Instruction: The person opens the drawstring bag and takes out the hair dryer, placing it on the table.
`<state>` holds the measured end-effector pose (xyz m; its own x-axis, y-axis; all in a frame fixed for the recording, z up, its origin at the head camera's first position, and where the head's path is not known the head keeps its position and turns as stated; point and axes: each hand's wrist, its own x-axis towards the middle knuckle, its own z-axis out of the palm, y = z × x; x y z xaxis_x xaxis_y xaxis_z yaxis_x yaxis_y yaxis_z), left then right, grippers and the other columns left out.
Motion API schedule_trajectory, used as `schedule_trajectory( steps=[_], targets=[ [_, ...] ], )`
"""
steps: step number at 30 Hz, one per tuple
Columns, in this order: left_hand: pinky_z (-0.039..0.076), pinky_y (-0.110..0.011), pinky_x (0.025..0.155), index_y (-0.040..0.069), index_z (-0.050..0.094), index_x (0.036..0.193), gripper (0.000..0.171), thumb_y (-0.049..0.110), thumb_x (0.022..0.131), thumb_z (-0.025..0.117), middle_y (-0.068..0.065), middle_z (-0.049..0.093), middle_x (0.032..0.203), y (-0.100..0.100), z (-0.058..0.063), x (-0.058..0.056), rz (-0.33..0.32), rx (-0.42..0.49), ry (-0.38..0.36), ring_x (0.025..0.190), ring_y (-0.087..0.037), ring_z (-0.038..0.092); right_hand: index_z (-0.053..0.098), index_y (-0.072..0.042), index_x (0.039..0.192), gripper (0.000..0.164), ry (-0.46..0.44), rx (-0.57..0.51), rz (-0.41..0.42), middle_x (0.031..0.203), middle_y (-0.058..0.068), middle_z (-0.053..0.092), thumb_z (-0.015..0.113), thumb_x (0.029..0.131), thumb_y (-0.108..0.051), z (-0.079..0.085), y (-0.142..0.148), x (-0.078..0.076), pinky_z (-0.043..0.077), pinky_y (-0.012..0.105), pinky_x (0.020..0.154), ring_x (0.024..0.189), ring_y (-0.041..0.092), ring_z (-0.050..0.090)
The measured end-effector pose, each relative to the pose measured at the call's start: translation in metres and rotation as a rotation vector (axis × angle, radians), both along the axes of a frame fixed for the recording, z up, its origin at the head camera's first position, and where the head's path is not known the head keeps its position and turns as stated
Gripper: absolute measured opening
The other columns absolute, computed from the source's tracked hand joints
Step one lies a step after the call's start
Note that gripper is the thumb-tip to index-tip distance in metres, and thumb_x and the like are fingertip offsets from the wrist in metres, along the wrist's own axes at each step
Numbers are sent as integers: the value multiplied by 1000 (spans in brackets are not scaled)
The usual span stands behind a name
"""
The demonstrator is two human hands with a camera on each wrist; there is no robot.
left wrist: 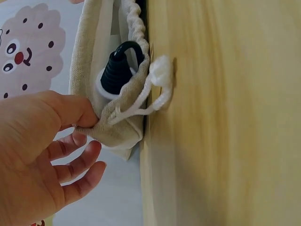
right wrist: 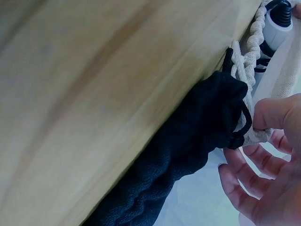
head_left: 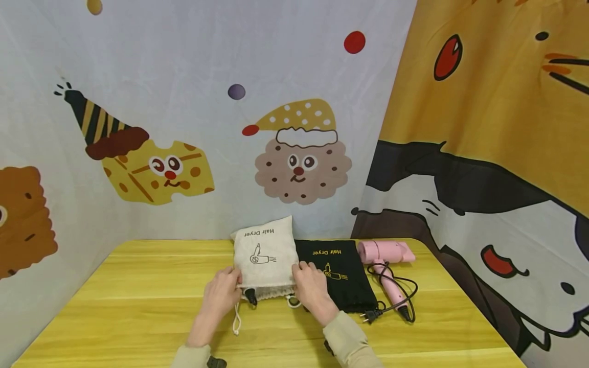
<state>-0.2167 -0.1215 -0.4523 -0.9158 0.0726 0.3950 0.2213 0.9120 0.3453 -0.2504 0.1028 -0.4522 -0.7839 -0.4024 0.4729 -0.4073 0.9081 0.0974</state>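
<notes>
A cream drawstring bag point(head_left: 267, 250) printed "Hair Dryer" lies on the table, its mouth toward me. My left hand point(head_left: 223, 290) pinches the left corner of the mouth between thumb and forefinger, other fingers loosely bent in the left wrist view. At the opposite corner my right hand point(head_left: 313, 287) pinches the cloth the same way. Inside the open mouth show a white handle end point(right wrist: 277, 29) and its ribbed black cord sleeve point(left wrist: 116, 73); the bag hides the rest. White drawstrings point(head_left: 236, 319) hang from both corners.
Just right of the cream bag lies a black "Hair Dryer" drawstring bag point(head_left: 354, 291), partly behind my right hand. A pink hair dryer point(head_left: 384, 253) with a looped black cord and plug point(head_left: 371, 315) lies farther right. A printed cloth point(head_left: 184, 61) hangs behind the wooden table point(head_left: 138, 301).
</notes>
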Motion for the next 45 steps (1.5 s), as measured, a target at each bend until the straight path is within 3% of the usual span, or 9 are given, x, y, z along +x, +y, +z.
schedule_trajectory(
  steps=[17,26,45],
  targets=[
    [38,-26,51,12,55,73,22,-2,64,70,0,50,73,-4,-2,3,-3,19,-62,65,-15,46,59,-14,79,23,-40,-61,-34,72,1,55,78,68,-7,-2,2,-1,37,30,44,61,19,48],
    [38,-27,50,11,57,74,23,-4,64,71,-1,51,73,-5,-1,3,-11,-2,-51,64,-16,48,60,-15,79,23,-62,-86,-47,72,1,55,79,68,-5,2,5,-2,39,31,45,59,19,48],
    [39,-26,51,13,59,74,27,-10,63,68,0,54,74,-11,1,4,-13,39,-101,65,-13,49,56,-16,72,27,-95,-109,15,69,-1,52,74,68,3,4,9,-2,35,27,43,57,15,44]
  ],
)
